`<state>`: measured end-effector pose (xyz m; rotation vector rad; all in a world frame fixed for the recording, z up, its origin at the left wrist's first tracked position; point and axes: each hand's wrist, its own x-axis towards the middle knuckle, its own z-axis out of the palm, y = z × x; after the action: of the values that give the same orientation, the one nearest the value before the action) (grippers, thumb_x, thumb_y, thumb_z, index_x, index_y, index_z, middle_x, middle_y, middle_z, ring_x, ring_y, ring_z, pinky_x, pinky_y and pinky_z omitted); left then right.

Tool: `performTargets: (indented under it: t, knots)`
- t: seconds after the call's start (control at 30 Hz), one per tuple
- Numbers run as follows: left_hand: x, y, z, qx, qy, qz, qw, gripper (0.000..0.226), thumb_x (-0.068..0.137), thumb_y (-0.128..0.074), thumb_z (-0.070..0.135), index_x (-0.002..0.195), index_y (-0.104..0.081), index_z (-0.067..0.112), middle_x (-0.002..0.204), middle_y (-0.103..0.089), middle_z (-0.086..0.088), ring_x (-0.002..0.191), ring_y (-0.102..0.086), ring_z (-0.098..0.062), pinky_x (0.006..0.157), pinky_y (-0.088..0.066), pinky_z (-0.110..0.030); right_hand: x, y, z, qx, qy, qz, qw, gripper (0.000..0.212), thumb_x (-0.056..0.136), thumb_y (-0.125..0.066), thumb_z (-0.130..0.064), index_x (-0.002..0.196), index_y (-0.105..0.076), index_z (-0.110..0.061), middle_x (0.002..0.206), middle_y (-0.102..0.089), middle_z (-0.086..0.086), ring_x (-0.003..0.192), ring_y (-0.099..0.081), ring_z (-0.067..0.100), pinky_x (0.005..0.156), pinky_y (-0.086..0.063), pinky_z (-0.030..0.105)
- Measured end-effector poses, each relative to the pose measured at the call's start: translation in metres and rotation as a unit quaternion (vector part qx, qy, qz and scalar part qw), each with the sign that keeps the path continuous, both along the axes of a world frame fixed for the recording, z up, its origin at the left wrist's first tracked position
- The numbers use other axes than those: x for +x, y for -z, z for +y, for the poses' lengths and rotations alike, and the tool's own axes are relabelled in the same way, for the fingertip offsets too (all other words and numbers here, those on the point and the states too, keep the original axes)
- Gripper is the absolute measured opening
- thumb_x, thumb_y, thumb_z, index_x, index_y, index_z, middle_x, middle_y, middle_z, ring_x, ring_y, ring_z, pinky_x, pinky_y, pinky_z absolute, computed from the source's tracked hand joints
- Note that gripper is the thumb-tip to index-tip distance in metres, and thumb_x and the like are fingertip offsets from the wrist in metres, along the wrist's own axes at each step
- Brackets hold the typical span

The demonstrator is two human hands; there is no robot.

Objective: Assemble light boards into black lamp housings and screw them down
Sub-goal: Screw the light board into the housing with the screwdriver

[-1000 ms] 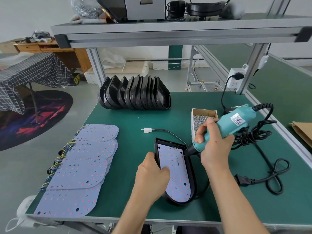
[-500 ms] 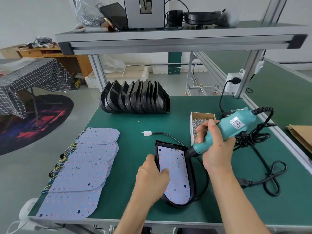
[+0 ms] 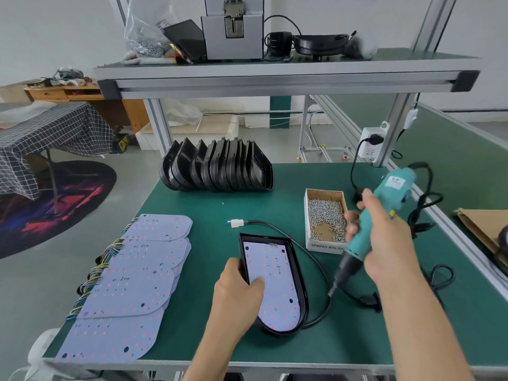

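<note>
A black lamp housing (image 3: 298,273) lies on the green bench in front of me with a pale light board (image 3: 272,270) seated inside it. My left hand (image 3: 237,292) grips the housing's left rim, thumb pressing on the board. My right hand (image 3: 384,240) holds a teal electric screwdriver (image 3: 368,229); its black tip hangs just right of the housing, clear of the board. A cardboard box of screws (image 3: 325,215) stands behind the tip. The housing's black cable ends in a white connector (image 3: 236,223).
Several loose light boards (image 3: 129,284) with coloured wires lie overlapped at the left. A row of empty black housings (image 3: 217,166) stands at the back. The screwdriver's power cord (image 3: 437,273) coils at the right, plugged into a socket (image 3: 371,145). An overhead shelf (image 3: 275,75) spans the bench.
The right hand has lifted the screwdriver off the board's top right corner and swung it right, beside the housing. The left hand stays on the housing.
</note>
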<state>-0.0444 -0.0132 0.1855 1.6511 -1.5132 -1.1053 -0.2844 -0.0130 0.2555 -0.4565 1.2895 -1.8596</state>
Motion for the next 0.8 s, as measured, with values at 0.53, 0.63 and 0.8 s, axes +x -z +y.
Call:
performTargets:
  t: [0.53,0.63,0.8]
  knots:
    - [0.013,0.004,0.001,-0.041,-0.003,0.174,0.984,0.022,0.079,-0.069,0.036,0.101,-0.067,0.036,0.097,-0.077,0.013,0.086,-0.073,-0.011,0.069,-0.055,-0.026,-0.034,0.069,0.018,0.373,0.039,0.515,0.770,0.034,0.093,-0.070,-0.044,0.090,-0.062,-0.011,0.089,-0.061,0.012,0.079,-0.059,0.037,0.068,-0.046,0.040]
    - [0.013,0.001,0.002,-0.064,-0.001,0.197,0.978,0.019,0.079,-0.070,0.038,0.097,-0.068,0.041,0.098,-0.078,0.009,0.089,-0.074,-0.015,0.073,-0.057,-0.033,-0.032,0.068,0.015,0.389,0.016,0.517,0.763,0.035,0.094,-0.069,-0.045,0.095,-0.063,-0.010,0.094,-0.060,0.012,0.080,-0.059,0.035,0.068,-0.046,0.039]
    - [0.013,-0.010,0.006,-0.115,0.014,0.236,0.965,0.023,0.078,-0.072,0.043,0.101,-0.069,0.037,0.102,-0.078,0.004,0.094,-0.075,-0.021,0.083,-0.059,-0.041,-0.027,0.056,0.022,0.415,-0.023,0.520,0.746,0.051,0.096,-0.065,-0.048,0.122,-0.060,-0.005,0.115,-0.056,0.019,0.100,-0.056,0.037,0.078,-0.048,0.042]
